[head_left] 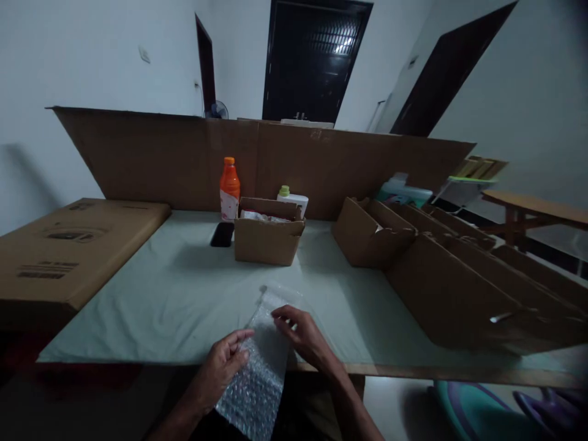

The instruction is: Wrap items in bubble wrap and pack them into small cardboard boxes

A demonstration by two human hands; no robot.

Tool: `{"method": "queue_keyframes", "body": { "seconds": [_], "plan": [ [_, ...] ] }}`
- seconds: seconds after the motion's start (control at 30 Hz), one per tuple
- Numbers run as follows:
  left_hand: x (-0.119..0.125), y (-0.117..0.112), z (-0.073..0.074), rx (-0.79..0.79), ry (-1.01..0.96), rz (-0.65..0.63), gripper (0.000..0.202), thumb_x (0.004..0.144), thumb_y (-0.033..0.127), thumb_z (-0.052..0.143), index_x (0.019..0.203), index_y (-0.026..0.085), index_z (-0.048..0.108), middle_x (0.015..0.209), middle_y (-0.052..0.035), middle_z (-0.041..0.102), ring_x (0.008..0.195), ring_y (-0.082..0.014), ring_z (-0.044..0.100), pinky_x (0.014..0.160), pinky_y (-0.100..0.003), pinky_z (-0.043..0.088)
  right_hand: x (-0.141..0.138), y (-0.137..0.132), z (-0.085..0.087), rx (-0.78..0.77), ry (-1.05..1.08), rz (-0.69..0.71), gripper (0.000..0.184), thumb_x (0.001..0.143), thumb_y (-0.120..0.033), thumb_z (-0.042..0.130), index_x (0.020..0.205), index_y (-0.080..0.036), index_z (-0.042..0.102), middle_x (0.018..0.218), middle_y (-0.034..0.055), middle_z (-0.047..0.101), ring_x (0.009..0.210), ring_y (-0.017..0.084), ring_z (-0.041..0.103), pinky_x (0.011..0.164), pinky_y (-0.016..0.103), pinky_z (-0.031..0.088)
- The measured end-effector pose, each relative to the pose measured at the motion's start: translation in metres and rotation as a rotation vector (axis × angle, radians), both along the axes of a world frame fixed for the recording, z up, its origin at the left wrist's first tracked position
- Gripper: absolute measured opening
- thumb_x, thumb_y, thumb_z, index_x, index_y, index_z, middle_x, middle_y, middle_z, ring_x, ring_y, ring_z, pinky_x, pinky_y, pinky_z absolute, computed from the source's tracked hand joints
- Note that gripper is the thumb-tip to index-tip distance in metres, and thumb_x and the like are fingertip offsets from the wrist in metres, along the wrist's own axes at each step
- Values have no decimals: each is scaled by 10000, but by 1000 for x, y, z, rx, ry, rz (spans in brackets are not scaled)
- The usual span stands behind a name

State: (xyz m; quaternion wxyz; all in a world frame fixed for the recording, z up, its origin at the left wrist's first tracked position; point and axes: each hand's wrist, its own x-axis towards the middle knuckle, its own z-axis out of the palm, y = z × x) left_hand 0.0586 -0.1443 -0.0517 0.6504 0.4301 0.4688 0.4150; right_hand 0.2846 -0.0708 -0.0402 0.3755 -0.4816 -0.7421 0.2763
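Note:
A clear bubble wrap bag (261, 373) hangs over the table's near edge, its smooth upper end lying on the cloth. My left hand (225, 367) grips the bag's left edge, the thumb on its front and the other fingers partly hidden. On the upper right side of the bag, the fingertips of my right hand (298, 331) are pinched together on the plastic. Whatever the bag may contain cannot be made out.
Ahead stands a small cardboard box (266, 242) with packets inside. Behind it are an orange bottle (229, 190) and a white bottle (298, 201); a black phone (223, 234) lies beside it. Open cartons (450, 288) line the right, a flat carton (78, 245) the left. A cardboard panel (184, 159) closes the back.

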Motion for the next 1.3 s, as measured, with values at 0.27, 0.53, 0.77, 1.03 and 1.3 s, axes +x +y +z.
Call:
{"method": "queue_keyframes", "body": {
  "seconds": [0.27,0.53,0.77,1.03,1.3],
  "plan": [
    [5,-8,0,-111,38,53,484,678,522,750,963,133,699,648,41,525,575,-99,434,574,-242,322,26,60,0,240,-217,-294,374,871,-173,539,1213,-187,689,1448,168,557,1356,350,475,1103,642,357],
    [9,-8,17,-285,-242,41,556,606,446,868,1033,146,674,675,38,603,550,-78,506,555,-212,385,38,9,-6,265,-351,-9,391,883,-117,517,1185,-267,716,1324,90,671,1268,285,575,1018,517,497],
    [12,11,23,-440,-408,156,434,686,255,789,1085,117,690,907,-66,713,730,-144,649,616,-229,509,41,-48,12,157,-381,223,791,799,-107,582,1546,-263,375,1538,108,482,1376,274,481,1079,495,448],
    [17,21,36,-373,-404,73,479,919,360,564,1333,145,452,966,-119,718,726,-195,684,528,-269,539,6,-36,-11,169,-100,-103,309,882,-212,573,1167,-237,690,1044,75,759,991,257,687,874,410,548],
    [7,11,24,528,639,-95,470,845,152,576,1308,228,607,1260,-102,653,1156,-259,600,1007,-456,520,9,-2,-45,168,-270,-234,543,824,-255,658,1360,-230,574,1152,106,726,1028,298,655,891,464,525]
  ]
}}
